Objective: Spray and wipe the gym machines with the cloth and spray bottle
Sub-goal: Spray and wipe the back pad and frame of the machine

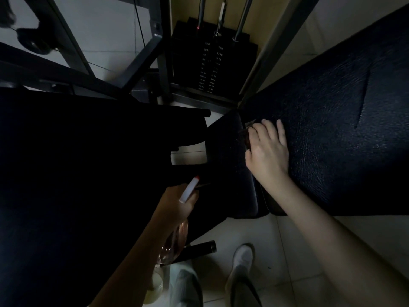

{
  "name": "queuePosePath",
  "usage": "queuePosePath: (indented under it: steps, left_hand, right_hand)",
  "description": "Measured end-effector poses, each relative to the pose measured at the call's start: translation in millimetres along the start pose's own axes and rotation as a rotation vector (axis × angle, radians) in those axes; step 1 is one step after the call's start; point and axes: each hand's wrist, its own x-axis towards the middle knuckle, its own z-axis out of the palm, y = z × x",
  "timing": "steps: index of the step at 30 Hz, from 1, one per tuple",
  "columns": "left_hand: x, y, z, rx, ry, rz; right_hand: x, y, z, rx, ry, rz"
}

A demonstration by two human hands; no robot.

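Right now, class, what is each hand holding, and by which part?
The left hand grips the spray bottle at its neck, under the white nozzle. The right hand presses the cloth flat onto the black pad.

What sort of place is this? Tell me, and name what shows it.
Probably a gym: a black weight stack with kilogram labels, chrome guide rods above it, and a dark textured vinyl bench pad.
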Motion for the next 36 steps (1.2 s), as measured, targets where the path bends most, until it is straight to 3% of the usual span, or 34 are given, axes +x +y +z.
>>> queuePosePath:
  steps: [10, 14, 17, 21, 31, 36]
  left_hand:
    - [8.0, 11.7, -21.4, -0.225, 0.161, 0.150]
    - [18.6, 11.6, -26.3, -0.166, 0.302, 0.273]
    - [28.0, 11.8, -26.1, -0.105, 0.336, 0.329]
    - [27.0, 10.6, -24.9, 0.072, 0.403, 0.476]
    - [27.3, -0.4, -19.1, 0.045, 0.361, 0.384]
    - [33.8, -4.9, -17.4, 0.146, 0.354, 0.449]
  right_hand:
    - [25.5, -13.3, 12.2, 0.048, 0.009, -0.015]
    - [59.0, -32.6, 30.7, 0.093, -0.075, 0.031]
    - [50.7, -54.6, 46.9, 0.019, -0.258, -0.197]
    - [-7.1, -59.6, 54.6, -0.056, -0.324, -0.413]
    - [10.5, -44.3, 31.8, -0.297, -0.416, -0.321]
    - [57.1, -62.6, 51.2, -0.250, -0.379, -0.259]
